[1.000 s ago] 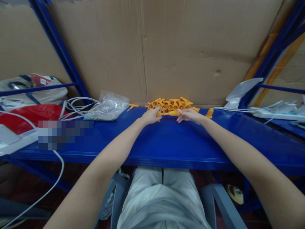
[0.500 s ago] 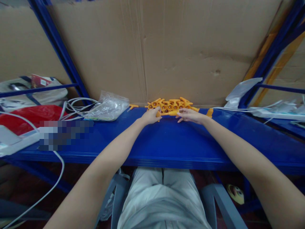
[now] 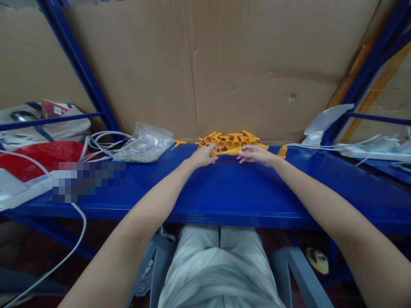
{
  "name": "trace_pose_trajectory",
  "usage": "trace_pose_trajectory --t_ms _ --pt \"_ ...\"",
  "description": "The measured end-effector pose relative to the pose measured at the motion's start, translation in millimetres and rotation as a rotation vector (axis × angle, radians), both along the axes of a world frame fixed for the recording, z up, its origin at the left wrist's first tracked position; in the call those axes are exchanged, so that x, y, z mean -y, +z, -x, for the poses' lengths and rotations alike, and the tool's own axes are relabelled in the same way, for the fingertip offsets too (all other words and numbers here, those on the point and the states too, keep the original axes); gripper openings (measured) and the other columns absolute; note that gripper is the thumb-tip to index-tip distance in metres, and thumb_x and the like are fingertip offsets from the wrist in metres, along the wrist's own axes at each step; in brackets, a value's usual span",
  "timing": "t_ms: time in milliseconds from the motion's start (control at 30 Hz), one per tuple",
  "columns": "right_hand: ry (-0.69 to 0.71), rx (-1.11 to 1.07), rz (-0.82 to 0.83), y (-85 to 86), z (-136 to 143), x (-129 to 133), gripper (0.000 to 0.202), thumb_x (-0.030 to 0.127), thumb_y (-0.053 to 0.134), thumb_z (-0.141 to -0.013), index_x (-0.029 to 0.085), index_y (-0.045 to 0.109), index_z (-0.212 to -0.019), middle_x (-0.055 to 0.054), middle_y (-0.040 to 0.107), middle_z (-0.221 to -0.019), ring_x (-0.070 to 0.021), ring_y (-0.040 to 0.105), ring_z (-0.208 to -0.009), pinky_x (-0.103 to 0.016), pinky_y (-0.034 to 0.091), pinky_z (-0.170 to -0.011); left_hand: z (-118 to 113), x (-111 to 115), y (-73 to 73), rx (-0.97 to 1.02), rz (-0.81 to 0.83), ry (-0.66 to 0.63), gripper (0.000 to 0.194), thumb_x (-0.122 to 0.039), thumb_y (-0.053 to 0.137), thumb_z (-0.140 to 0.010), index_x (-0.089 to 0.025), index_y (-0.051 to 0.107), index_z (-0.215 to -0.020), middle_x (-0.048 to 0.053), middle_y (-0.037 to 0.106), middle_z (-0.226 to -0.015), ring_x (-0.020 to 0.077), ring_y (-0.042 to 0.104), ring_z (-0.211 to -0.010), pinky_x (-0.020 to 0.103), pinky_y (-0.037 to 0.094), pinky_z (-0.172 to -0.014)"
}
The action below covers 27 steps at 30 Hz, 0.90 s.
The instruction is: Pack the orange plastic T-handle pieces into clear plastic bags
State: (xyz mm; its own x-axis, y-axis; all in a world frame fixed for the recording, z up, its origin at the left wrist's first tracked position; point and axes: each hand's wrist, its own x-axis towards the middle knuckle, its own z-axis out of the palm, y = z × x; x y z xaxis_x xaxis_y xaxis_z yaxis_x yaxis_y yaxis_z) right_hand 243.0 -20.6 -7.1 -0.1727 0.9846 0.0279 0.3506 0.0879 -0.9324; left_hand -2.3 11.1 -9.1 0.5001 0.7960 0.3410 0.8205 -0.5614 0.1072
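Several orange cone-shaped plastic parts are stacked at the back of the blue table, against the cardboard. My left hand is closed on an orange piece at the left front of the stack. At its right front, my right hand has its fingertips on the end of the same front piece, a long ribbed orange part. One orange part stands right of my right hand, and a small orange piece with a coiled spring lies to the left.
A clear plastic bag lies left of the stack, near white cables and a red bag. Cardboard rises behind the table. Farther right are a white power strip and a plastic sheet.
The fingers of my right hand have drawn slightly closer together at the front piece. My left hand has hardly moved.
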Motion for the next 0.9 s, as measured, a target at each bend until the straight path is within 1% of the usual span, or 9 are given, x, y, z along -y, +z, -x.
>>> trace_pose_trajectory --t_ms 200,300,433,533,633,700,767,900 --pt "0.001 0.014 0.004 -0.3 0.3 -0.1 0.023 0.032 0.070 -0.086 0.017 0.063 -0.102 -0.010 0.075 -0.101 -0.0129 0.071 -0.076 -0.022 0.046 -0.069 0.2 0.9 0.6 0.009 0.003 -0.001 0.032 -0.029 0.063 -0.085 -0.018 0.058 -0.114 0.009 0.071 -0.106 0.0235 0.067 -0.094 0.032 0.049 -0.082" --pt "0.002 0.027 0.005 -0.5 0.7 -0.9 0.023 0.031 0.068 -0.088 0.017 0.063 -0.105 -0.010 0.075 -0.101 -0.0125 0.071 -0.075 -0.021 0.046 -0.068 0.0 1.4 0.7 0.026 0.015 -0.003 0.031 -0.029 0.064 -0.085 -0.018 0.058 -0.113 0.009 0.071 -0.103 0.0234 0.067 -0.093 0.031 0.048 -0.081" --pt "0.022 0.038 0.019 1.1 1.0 0.1 0.021 0.027 0.063 -0.092 0.015 0.061 -0.109 -0.011 0.074 -0.103 -0.0104 0.070 -0.073 -0.019 0.045 -0.063 -0.3 0.8 0.4 0.039 0.033 0.009 0.031 -0.029 0.064 -0.085 -0.018 0.059 -0.113 0.008 0.071 -0.098 0.0233 0.067 -0.091 0.031 0.048 -0.080" --pt "0.037 0.018 0.027 1.2 -1.0 0.4 0.028 0.025 0.065 -0.090 0.017 0.059 -0.116 -0.010 0.072 -0.108 -0.0106 0.070 -0.074 -0.019 0.048 -0.063 -0.2 -0.5 0.0 0.035 0.034 0.014 0.032 -0.030 0.065 -0.084 -0.018 0.058 -0.113 0.008 0.071 -0.098 0.0231 0.066 -0.090 0.031 0.048 -0.079" --pt "0.040 -0.035 0.012 -1.8 -4.4 -2.4 0.041 0.022 0.071 -0.084 0.020 0.057 -0.122 -0.008 0.068 -0.117 -0.0113 0.071 -0.077 -0.022 0.054 -0.069 0.3 -1.7 -0.6 0.033 0.029 0.009 0.032 -0.031 0.065 -0.084 -0.019 0.058 -0.113 0.008 0.071 -0.099 0.0231 0.066 -0.091 0.031 0.048 -0.080" --pt "0.041 -0.068 -0.006 -4.8 -6.1 -5.4 0.042 0.021 0.075 -0.080 0.021 0.058 -0.119 -0.007 0.066 -0.117 -0.0118 0.071 -0.078 -0.025 0.057 -0.073 0.5 -2.1 -0.8 0.027 0.024 0.008 0.032 -0.031 0.065 -0.085 -0.019 0.058 -0.113 0.008 0.071 -0.099 0.0232 0.066 -0.091 0.032 0.048 -0.080" --pt "0.040 -0.086 -0.024 -7.0 -6.4 -7.9 0.039 0.021 0.076 -0.079 0.021 0.060 -0.114 -0.006 0.066 -0.113 -0.0122 0.071 -0.077 -0.027 0.059 -0.075 0.6 -2.1 -0.8 0.020 0.019 0.007 0.031 -0.032 0.064 -0.085 -0.019 0.058 -0.113 0.008 0.071 -0.099 0.0230 0.066 -0.091 0.031 0.049 -0.080" --pt "0.015 -0.079 -0.038 -6.8 -3.8 -7.7 0.030 0.020 0.074 -0.081 0.020 0.060 -0.107 -0.006 0.070 -0.105 -0.0124 0.071 -0.073 -0.028 0.060 -0.076 0.4 -1.8 -0.6 0.035 0.024 0.002 0.030 -0.032 0.063 -0.086 -0.019 0.058 -0.112 0.009 0.071 -0.099 0.0233 0.066 -0.091 0.032 0.049 -0.080"
